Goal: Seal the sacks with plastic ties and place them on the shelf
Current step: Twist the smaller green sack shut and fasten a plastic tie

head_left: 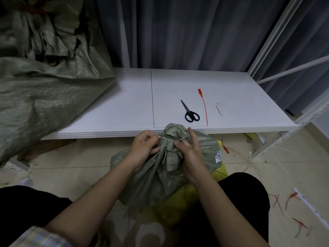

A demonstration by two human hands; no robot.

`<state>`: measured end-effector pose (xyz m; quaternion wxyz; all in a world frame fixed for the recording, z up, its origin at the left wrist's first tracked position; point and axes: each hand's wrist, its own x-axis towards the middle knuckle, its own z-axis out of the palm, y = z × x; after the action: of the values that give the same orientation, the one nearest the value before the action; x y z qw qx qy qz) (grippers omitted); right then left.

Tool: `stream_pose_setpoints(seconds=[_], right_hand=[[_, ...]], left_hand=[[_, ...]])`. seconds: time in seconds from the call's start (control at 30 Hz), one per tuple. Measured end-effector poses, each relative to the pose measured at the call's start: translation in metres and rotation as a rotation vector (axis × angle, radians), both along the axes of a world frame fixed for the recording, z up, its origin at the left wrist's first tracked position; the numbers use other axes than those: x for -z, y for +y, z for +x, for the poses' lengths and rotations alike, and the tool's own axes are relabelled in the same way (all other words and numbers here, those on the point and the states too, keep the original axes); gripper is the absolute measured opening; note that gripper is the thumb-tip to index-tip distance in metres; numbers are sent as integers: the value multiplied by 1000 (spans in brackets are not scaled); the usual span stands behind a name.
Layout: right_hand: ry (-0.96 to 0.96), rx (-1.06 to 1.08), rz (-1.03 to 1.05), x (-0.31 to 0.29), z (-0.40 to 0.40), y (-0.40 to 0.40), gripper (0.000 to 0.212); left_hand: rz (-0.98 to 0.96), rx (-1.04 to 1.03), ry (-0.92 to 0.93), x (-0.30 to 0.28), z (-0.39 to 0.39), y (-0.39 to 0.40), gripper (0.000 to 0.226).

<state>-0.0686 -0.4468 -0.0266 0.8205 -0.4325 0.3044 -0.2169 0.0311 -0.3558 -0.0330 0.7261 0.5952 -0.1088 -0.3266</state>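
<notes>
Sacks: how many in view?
2. A small sack on the floor between both hands, its neck bunched; a big sack on the shelf, far left. More may lie out of frame.

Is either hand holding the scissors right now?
No, the scissors lie on the white shelf while the left hand and right hand grip the sack's gathered neck.
</notes>
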Motion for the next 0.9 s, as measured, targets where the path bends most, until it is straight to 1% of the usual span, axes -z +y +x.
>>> stream_pose_setpoints(seconds=[0.07,0.17,0.23,0.27,0.3,0.33,0.37,0.4,0.43,0.47,0.5,0.53,0.57,0.67,0.77,0.8,0.83,0.9], right_hand=[[9,15,-6,1,1,-3,69],[-39,45,9,2,3,-1,65],[-49,59,-61,5,4,0,66],[-27,63,-156,6,3,0,68],[11,73,-302,7,3,0,70],[76,96,-505,8,1,0,72],[165,146,-767,8,0,-1,70],[248,213,-1076,6,-1,-1,63],[258,258,-1376,4,-1,-1,52],[202,231,-1599,5,1,0,41],[144,151,-1724,4,3,2,34],[141,72,-1772,4,6,5,31],[178,38,-1794,6,9,6,29],[248,125,-1829,12,13,1,21],[223,171,-1843,16,10,-4,15],[208,192,-1824,17,8,-5,13],[199,216,-1798,17,8,-5,11],[179,239,-1759,16,8,-6,12]], left_hand=[[-4,3,7,1,-1,-1,32],[-13,24,16,1,-1,-2,31],[-19,27,14,-1,-2,-2,31],[-19,21,6,-3,-2,-2,31],[-13,11,-10,-4,-2,-2,32],[1,-4,-33,-4,-3,-2,32],[23,-15,-62,-5,-2,-2,31],[40,-20,-94,-5,-2,-2,31],[45,-15,-125,-4,-2,-1,31],[39,-3,-155,-5,-2,-1,31],[41,16,-191,-6,-2,0,30],[61,44,-243,-7,-2,0,29],[94,70,-309,-8,-3,1,29],[237,93,-552,-13,-5,6,30],[499,160,-972,-23,-3,12,24],[555,176,-1073,-27,-3,12,21],[574,180,-1123,-31,-4,12,18],[577,164,-1167,-34,-6,11,16]])
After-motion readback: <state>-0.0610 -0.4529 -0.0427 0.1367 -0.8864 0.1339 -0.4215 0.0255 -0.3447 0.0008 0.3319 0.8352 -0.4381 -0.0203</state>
